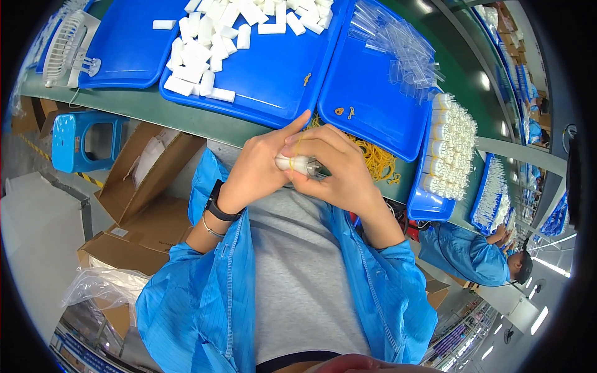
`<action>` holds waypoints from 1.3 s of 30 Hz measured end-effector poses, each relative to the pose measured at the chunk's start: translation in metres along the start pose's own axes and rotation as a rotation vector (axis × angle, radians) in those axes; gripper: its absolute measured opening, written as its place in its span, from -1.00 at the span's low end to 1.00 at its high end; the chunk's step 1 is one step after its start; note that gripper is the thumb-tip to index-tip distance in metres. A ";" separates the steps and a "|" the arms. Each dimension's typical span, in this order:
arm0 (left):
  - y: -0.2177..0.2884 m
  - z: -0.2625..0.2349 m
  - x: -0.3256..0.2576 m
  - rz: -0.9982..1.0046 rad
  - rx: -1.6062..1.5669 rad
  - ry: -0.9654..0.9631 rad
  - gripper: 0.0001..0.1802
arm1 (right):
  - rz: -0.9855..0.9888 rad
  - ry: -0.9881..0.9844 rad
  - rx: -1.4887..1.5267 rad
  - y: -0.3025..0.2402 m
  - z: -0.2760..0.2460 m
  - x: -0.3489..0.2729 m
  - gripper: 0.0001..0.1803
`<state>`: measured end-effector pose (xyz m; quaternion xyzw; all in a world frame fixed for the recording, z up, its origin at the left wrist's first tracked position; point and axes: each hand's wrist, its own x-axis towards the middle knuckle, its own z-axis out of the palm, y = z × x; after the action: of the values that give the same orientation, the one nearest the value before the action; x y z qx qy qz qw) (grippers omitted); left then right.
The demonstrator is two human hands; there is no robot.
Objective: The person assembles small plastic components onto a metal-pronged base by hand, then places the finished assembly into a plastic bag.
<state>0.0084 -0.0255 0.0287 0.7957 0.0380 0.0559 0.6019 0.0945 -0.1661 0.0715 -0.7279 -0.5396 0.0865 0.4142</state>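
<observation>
In front of my chest, both hands hold a small bundle (290, 163) made of a white piece and clear plastic, with a yellow rubber band around it. My left hand (254, 165) is closed round its left end, the index finger pointing out and up. My right hand (342, 166) curls over it from the right, fingertips at the band and the clear end. Part of the bundle is hidden by the fingers. A pile of yellow rubber bands (378, 158) lies just beyond my right hand on the green table (134, 102).
Blue trays line the table: one holds many white pieces (205, 46), another clear plastic strips (401, 46). To the right, bundled white pieces (448, 149) stand in rows. A white fan (64, 46), blue stool (87, 140) and cardboard box (146, 227) are at left. A co-worker (466, 252) is at right.
</observation>
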 end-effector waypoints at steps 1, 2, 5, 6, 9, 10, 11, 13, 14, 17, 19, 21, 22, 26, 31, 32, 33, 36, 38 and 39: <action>0.000 0.001 0.000 0.018 -0.008 0.005 -0.12 | -0.001 0.001 0.000 0.000 0.002 0.000 -0.58; 0.000 0.001 0.001 0.020 -0.007 0.004 -0.12 | 0.034 0.092 0.060 -0.001 0.003 -0.001 -0.60; 0.000 0.003 0.004 0.024 -0.101 -0.008 -0.12 | 0.069 0.242 0.067 0.001 0.013 -0.005 -0.62; -0.002 0.003 0.004 0.005 -0.149 -0.026 -0.11 | 0.070 0.298 0.015 0.002 0.015 -0.006 -0.61; -0.005 0.008 0.003 -0.006 -0.338 -0.087 -0.11 | 0.030 0.245 -0.205 0.002 0.008 -0.004 -0.62; -0.005 0.010 0.003 0.002 -0.478 -0.135 -0.11 | 0.034 0.254 -0.212 0.004 0.008 -0.005 -0.62; -0.006 0.012 0.004 0.008 -0.478 -0.146 -0.11 | 0.117 0.270 0.064 0.008 0.011 -0.006 -0.61; -0.009 0.018 0.007 0.158 -0.396 -0.109 -0.13 | 0.200 0.301 0.327 0.012 0.020 -0.009 -0.61; -0.010 0.018 0.007 0.162 -0.339 -0.145 -0.12 | 0.171 0.268 0.443 0.014 0.024 -0.009 -0.62; 0.000 0.015 -0.001 -0.134 -0.609 -0.165 -0.07 | 0.131 0.175 0.463 0.016 0.028 -0.008 -0.60; -0.006 0.013 -0.004 -0.133 -0.680 -0.210 -0.03 | 0.147 0.159 0.326 0.010 0.027 -0.009 -0.59; 0.003 0.011 -0.009 -0.148 -0.659 -0.136 0.00 | 0.128 0.044 0.240 0.004 0.019 -0.008 -0.59; -0.003 0.013 -0.013 -0.150 -0.678 -0.114 0.04 | 0.095 0.000 0.206 0.007 0.021 -0.012 -0.46; -0.007 0.020 -0.015 -0.148 -0.745 -0.173 0.15 | 0.157 -0.059 0.063 0.003 0.015 -0.019 -0.22; 0.002 0.023 -0.006 -0.200 -0.804 -0.277 0.27 | 0.149 0.161 0.106 0.005 0.007 -0.039 -0.24; 0.003 0.024 -0.004 -0.167 -0.802 -0.369 0.27 | 0.093 0.225 0.122 0.007 0.000 -0.048 -0.25; 0.005 0.026 -0.002 -0.134 -0.798 -0.461 0.28 | 0.039 0.289 0.137 0.006 -0.009 -0.057 -0.25; 0.017 0.035 0.003 -0.177 -0.789 -0.454 0.23 | 0.226 0.581 -0.251 -0.012 -0.050 -0.095 -0.32; 0.019 0.038 0.004 -0.217 -0.759 -0.464 0.17 | 0.289 0.879 -0.454 -0.005 -0.065 -0.129 -0.27; 0.020 0.038 0.006 -0.217 -0.761 -0.472 0.17 | 0.321 1.004 -0.539 0.000 -0.071 -0.152 -0.32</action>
<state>0.0189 -0.0665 0.0375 0.5003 -0.0404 -0.1803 0.8459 0.0744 -0.3325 0.0681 -0.8317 -0.1636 -0.3471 0.4012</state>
